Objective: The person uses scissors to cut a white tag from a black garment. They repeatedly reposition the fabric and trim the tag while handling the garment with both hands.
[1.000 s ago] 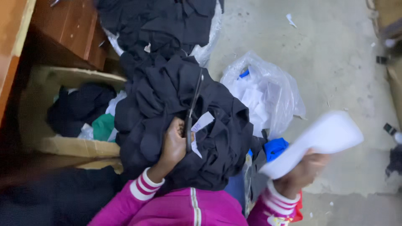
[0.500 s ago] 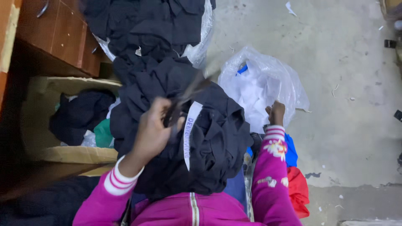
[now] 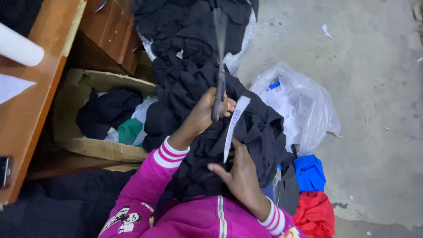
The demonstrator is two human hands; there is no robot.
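Note:
A heap of black garments lies on my lap, with a white label strip hanging from it. My left hand is closed around dark scissors whose blades point up and away from me. My right hand presses on the black cloth just below the label and pinches the label's lower end. Both sleeves are pink with white-striped cuffs.
More black clothes are piled ahead. A cardboard box with dark and green cloth sits left, under a wooden table. A clear plastic bag lies right on the concrete floor. Blue cloth and red cloth lie beside my right arm.
My right hand put away the white sheet it held and came down onto the black cloth by the label. My left hand lifted the scissors up along the label.

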